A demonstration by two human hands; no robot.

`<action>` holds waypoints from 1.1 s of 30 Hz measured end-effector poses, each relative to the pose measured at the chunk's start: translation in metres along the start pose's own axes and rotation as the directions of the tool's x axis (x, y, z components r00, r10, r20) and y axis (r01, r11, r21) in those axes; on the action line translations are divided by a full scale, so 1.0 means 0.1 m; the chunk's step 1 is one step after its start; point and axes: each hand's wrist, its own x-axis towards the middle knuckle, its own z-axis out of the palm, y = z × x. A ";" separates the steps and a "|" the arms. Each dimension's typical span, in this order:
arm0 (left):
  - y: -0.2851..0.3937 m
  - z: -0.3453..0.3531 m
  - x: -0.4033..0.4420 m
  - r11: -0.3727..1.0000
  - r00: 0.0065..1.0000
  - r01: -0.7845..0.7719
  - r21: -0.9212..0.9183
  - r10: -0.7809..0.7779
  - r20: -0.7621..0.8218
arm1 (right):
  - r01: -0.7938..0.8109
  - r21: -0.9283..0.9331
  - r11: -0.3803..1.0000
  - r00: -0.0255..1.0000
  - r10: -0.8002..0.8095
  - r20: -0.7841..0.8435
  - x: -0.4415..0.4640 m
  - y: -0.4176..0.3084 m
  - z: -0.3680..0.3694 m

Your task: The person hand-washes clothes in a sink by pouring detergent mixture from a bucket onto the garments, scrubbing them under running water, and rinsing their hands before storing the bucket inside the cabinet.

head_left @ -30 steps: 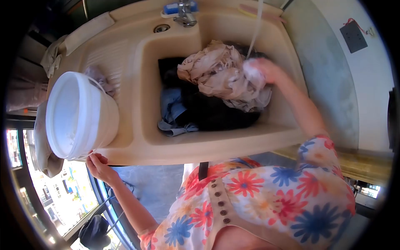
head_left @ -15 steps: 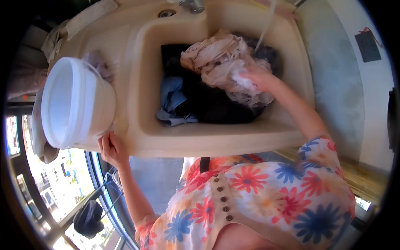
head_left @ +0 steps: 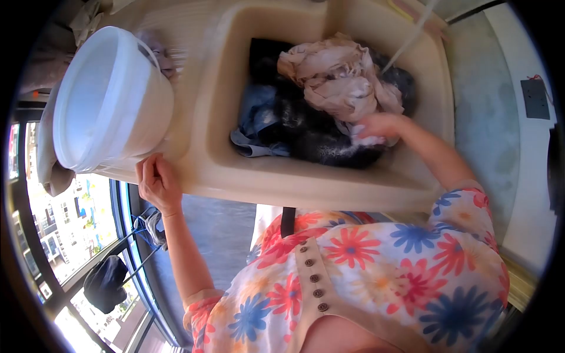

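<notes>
My right hand (head_left: 379, 128) is over the laundry in the sink, fingers curled around something white that I cannot make out. Beside it lies a bunched pale pink cloth (head_left: 338, 73). Under the hand, a wet black garment (head_left: 312, 132) is dusted with white specks, powder or suds. A blue denim-like cloth (head_left: 259, 115) lies at the left of the basin. My left hand (head_left: 159, 182) rests with curled fingers against the sink unit's front edge, just below a white bucket (head_left: 141, 109); nothing shows in it.
The beige sink (head_left: 218, 112) has a ribbed draining board on its left, where the tilted bucket stands. A grey-mauve cloth (head_left: 156, 50) lies behind the bucket. A thin water stream (head_left: 412, 35) falls into the basin. A black item (head_left: 106, 282) hangs by the window at lower left.
My right hand has moved off the pink cloth toward the front of the basin, over the black garment. White specks now show on that garment. The camera view has shifted; my left hand stays at the edge.
</notes>
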 end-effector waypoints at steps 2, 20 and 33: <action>-0.01 0.02 -0.01 1.000 1.000 -0.015 -0.014 0.015 -0.011 | -0.025 0.046 0.999 0.990 0.031 -0.139 -0.19 0.49 -0.17; 0.00 0.01 0.00 0.999 0.999 -0.030 0.037 0.028 0.031 | 0.389 0.301 0.870 0.691 -0.060 -0.720 -0.07 0.73 -0.41; -0.09 0.03 -0.01 0.998 0.999 -0.010 0.055 0.008 0.031 | 0.407 -0.540 0.736 0.459 -0.677 -0.576 0.85 -0.81 0.19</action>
